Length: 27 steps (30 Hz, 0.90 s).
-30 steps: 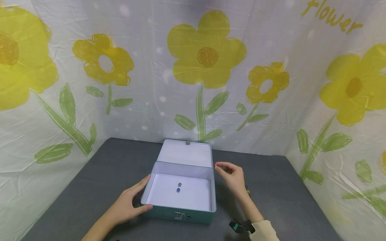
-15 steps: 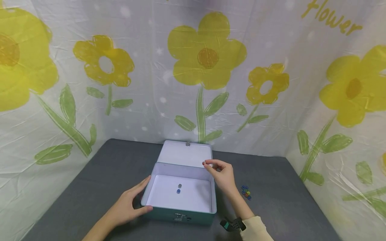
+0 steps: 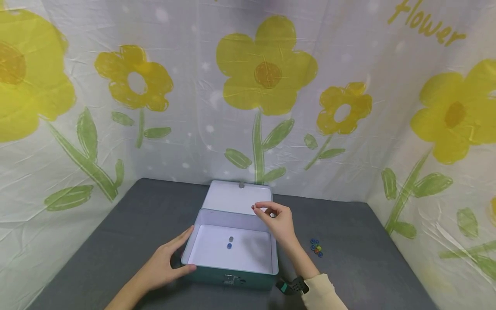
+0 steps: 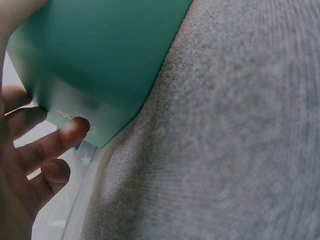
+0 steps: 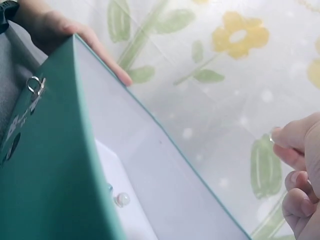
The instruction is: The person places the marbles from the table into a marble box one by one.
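Observation:
A green tin box (image 3: pixel 232 280) with a pale inside stands on the table, its hinged lid (image 3: pixel 228 198) laid back. My left hand (image 3: pixel 164 260) rests around the near left corner, thumb on the front and fingers along the left side; in the left wrist view its fingertips (image 4: pixel 76 128) lie relaxed against the green wall. My right hand (image 3: pixel 280 220) pinches a small red marble (image 3: pixel 253 207) between thumb and forefinger, above the box's back right part. Two marbles lie on the box floor, a clear greyish marble (image 3: pixel 231 239) and a blue marble (image 3: pixel 229 246).
Several blue, yellow and red marbles (image 3: pixel 316 248) lie in a cluster on the dark grey table (image 3: pixel 348 267), right of the box. A metal latch (image 3: pixel 231 279) sits on the box's front. Behind hangs a white curtain (image 3: pixel 193 129) printed with yellow flowers.
My right hand has moved left with the red marble, from beside the box's right edge to over its back part, uncovering the marble cluster. My left hand has stayed put.

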### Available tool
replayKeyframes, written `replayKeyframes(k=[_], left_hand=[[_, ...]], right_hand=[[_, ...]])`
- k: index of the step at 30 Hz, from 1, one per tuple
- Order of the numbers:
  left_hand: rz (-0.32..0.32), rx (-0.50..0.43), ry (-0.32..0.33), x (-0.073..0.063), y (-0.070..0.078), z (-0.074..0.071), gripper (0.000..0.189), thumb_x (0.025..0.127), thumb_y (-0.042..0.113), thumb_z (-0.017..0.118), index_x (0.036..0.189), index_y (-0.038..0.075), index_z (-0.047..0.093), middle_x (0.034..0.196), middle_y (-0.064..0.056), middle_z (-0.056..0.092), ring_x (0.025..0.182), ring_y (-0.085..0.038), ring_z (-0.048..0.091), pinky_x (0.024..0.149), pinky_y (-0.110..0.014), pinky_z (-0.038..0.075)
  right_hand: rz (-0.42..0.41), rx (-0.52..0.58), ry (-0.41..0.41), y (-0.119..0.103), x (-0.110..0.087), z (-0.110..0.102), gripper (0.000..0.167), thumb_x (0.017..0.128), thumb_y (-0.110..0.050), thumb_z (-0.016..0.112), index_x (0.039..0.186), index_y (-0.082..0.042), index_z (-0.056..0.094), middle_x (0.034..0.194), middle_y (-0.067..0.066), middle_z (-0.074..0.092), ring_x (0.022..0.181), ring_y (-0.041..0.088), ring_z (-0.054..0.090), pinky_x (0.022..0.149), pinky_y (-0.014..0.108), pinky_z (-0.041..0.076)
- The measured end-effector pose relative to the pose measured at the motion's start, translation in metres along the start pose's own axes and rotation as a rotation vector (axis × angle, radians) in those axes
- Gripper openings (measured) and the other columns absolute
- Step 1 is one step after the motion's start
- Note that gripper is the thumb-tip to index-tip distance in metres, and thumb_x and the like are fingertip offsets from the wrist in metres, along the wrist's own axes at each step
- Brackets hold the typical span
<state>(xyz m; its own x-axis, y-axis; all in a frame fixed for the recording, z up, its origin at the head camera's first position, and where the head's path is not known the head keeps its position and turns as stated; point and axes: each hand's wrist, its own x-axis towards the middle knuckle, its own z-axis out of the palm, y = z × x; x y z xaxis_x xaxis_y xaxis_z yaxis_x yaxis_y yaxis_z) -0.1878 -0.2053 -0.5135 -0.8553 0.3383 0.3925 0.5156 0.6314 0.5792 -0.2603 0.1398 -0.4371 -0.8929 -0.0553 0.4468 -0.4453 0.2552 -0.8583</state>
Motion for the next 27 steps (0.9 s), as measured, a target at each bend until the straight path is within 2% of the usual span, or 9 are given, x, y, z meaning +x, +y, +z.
replayKeyframes(k=[5, 18, 27], left_hand=[[0.009, -0.008, -0.002, -0.001, -0.001, 0.001, 0.099, 0.083, 0.044, 0.090, 0.164, 0.013, 0.042, 0.163, -0.012, 0.049, 0.143, -0.041, 0.053, 0.106, -0.062, 0.051], [0.025, 0.009, 0.011, -0.002, -0.005, 0.004, 0.099, 0.082, 0.044, 0.091, 0.163, 0.013, 0.043, 0.163, -0.010, 0.049, 0.141, -0.041, 0.054, 0.105, -0.060, 0.052], [0.017, 0.007, 0.015, 0.000, -0.002, 0.001, 0.099, 0.082, 0.043, 0.091, 0.163, 0.013, 0.043, 0.162, -0.012, 0.049, 0.142, -0.041, 0.053, 0.106, -0.061, 0.051]], right_hand=[[-0.001, -0.005, -0.013, -0.001, -0.001, 0.007, 0.009, 0.093, -0.008, 0.082, 0.102, -0.008, 0.085, 0.099, 0.013, 0.082, 0.065, 0.008, 0.052, 0.057, 0.019, 0.035], [-0.009, -0.006, -0.063, -0.005, 0.000, 0.023, 0.008, 0.094, -0.009, 0.081, 0.101, -0.009, 0.085, 0.093, 0.016, 0.081, 0.062, 0.009, 0.044, 0.053, 0.019, 0.030], [0.034, -0.019, -0.070, -0.006, 0.002, 0.034, 0.009, 0.091, -0.005, 0.083, 0.100, -0.008, 0.085, 0.094, 0.010, 0.081, 0.060, 0.008, 0.043, 0.053, 0.019, 0.032]])
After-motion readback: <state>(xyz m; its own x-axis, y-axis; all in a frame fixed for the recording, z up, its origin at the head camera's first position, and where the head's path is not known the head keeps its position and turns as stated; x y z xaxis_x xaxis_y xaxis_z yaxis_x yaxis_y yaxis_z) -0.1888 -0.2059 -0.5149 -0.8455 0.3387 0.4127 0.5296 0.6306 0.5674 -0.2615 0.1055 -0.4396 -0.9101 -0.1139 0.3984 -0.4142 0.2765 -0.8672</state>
